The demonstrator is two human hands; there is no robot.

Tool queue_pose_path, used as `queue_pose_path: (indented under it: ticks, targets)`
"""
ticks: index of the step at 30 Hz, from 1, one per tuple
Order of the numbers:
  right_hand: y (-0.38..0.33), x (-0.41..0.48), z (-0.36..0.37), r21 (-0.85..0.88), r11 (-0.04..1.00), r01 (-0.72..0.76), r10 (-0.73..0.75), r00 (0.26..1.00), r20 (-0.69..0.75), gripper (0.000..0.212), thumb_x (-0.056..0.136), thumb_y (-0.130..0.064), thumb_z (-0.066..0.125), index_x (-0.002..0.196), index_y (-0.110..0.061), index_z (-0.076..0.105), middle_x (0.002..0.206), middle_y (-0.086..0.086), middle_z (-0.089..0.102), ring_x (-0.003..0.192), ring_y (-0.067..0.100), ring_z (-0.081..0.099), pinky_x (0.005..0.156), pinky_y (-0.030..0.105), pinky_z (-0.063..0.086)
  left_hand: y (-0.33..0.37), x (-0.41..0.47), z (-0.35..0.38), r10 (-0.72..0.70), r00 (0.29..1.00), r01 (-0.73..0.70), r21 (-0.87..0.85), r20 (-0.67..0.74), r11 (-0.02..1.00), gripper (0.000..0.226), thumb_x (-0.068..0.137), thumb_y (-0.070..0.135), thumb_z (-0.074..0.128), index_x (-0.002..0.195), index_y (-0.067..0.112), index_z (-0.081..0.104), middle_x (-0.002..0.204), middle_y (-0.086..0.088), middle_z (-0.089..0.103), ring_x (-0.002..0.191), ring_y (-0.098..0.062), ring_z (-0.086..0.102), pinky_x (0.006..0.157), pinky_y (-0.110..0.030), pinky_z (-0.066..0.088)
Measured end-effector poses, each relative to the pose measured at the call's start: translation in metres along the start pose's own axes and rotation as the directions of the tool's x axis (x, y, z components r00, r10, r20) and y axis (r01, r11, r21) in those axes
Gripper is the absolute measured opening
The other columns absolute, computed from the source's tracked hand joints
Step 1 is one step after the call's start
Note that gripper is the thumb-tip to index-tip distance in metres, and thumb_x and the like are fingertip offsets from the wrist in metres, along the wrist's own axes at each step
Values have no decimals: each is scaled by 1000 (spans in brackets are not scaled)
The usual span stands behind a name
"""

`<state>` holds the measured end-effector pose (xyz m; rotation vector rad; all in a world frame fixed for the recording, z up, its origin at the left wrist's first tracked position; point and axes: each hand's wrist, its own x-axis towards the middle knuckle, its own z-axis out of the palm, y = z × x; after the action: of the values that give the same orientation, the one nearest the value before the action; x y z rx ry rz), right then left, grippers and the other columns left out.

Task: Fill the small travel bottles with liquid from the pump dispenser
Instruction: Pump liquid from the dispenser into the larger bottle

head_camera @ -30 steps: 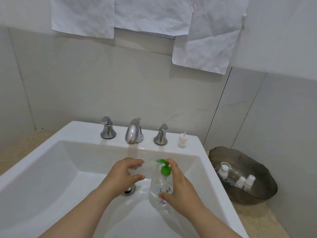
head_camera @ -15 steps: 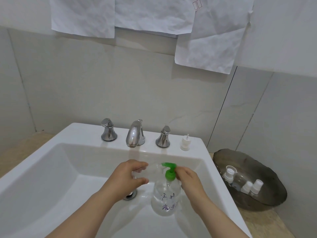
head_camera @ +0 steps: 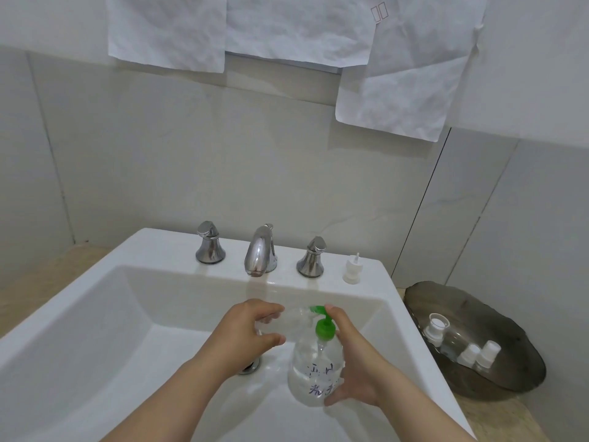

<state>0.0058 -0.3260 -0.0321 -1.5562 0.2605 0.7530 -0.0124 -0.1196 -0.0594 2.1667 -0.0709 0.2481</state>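
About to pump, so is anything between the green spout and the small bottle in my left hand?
Nothing visible: the left hand holds the small bottle right at the green spout of the dispenser in the right hand.

I face a wall [head_camera: 159, 161] of large pale grey tiles with thin dark seams. Three crumpled white paper sheets [head_camera: 299, 27] hang along its top, overlapping. Below me sits a white rectangular sink [head_camera: 95, 301], its deep basin sloping to a metal drain [head_camera: 251, 367]. On its back ledge stand a chrome faucet [head_camera: 259, 250] and two chrome handles [head_camera: 208, 244], one on either side. A beige stone countertop [head_camera: 35, 275] shows on both sides of the sink. The light is soft and even.
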Motion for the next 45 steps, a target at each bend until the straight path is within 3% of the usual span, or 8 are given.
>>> queue_pose_path:
  ticks: [3, 7, 10, 20, 24, 34, 40, 45]
  targets:
    - [-1, 1, -1, 12, 1000, -5, 5, 1000, -4, 67, 60, -70, 64, 116, -34, 63, 124, 8, 57, 106, 38, 60, 92, 64, 43, 1, 0, 1, 7, 1000, -7, 5, 6, 1000, 49, 74, 24, 78, 120, 29, 62, 107, 20, 60, 101, 5, 56, 88, -17, 46]
    - [-2, -1, -2, 55, 998, 4, -6, 1000, 29, 59, 64, -61, 63, 103, -17, 70, 89, 10, 71, 95, 39, 63, 93, 60, 42, 1, 0, 1, 15, 1000, -15, 10, 5, 1000, 48, 74, 24, 78, 120, 28, 62, 106, 19, 59, 100, 5, 56, 86, -16, 45]
    - [-4, -2, 0, 82, 997, 9, -11, 1000, 22, 52, 71, -58, 61, 98, -14, 70, 85, 11, 69, 92, 38, 61, 94, 61, 40, 1, 0, 1, 8, 1000, -8, 10, 1, 1000, 48, 74, 24, 78, 120, 28, 62, 106, 19, 59, 100, 4, 56, 85, -15, 45]
    - [-6, -2, 6, 143, 990, 6, 6, 997, -77, 43, 78, -45, 63, 106, -13, 66, 112, 14, 58, 102, 42, 56, 92, 69, 39, -4, 0, 3, -19, 1000, 18, 59, 11, 998, 46, 74, 23, 77, 117, 29, 63, 107, 13, 59, 102, -2, 56, 87, -19, 45]
    - [-8, -3, 6, 151, 988, 5, 7, 997, -76, 39, 82, -41, 60, 109, -13, 65, 111, 11, 58, 101, 41, 55, 96, 72, 34, -5, -2, 2, -33, 999, 32, 56, 13, 998, 45, 75, 22, 77, 117, 30, 63, 110, 13, 59, 102, 0, 56, 88, -21, 47]
    - [-3, -2, 9, 91, 996, 9, -4, 998, -55, 49, 69, -62, 65, 108, -32, 66, 121, 4, 53, 106, 38, 50, 96, 70, 35, -3, -2, 2, -7, 1000, 7, 21, -11, 1000, 45, 77, 24, 76, 118, 35, 61, 110, 19, 58, 103, 5, 54, 92, -22, 46]
    - [-3, 2, 11, 103, 995, -13, 18, 999, -49, 104, 36, -83, 74, 128, -39, 55, 146, 3, 37, 128, 45, 37, 91, 75, 35, -3, 3, 1, 61, 997, -59, 37, -41, 998, 43, 78, 23, 74, 116, 39, 60, 109, 20, 55, 103, 6, 52, 85, -12, 39]
    - [-3, 4, 11, 123, 992, -9, 18, 997, -77, 77, 62, -78, 63, 126, -35, 56, 135, 5, 46, 108, 40, 51, 95, 71, 36, -4, 3, 1, 53, 998, -53, 8, -39, 999, 43, 78, 22, 74, 117, 35, 62, 109, 17, 56, 104, 3, 52, 88, -15, 40]
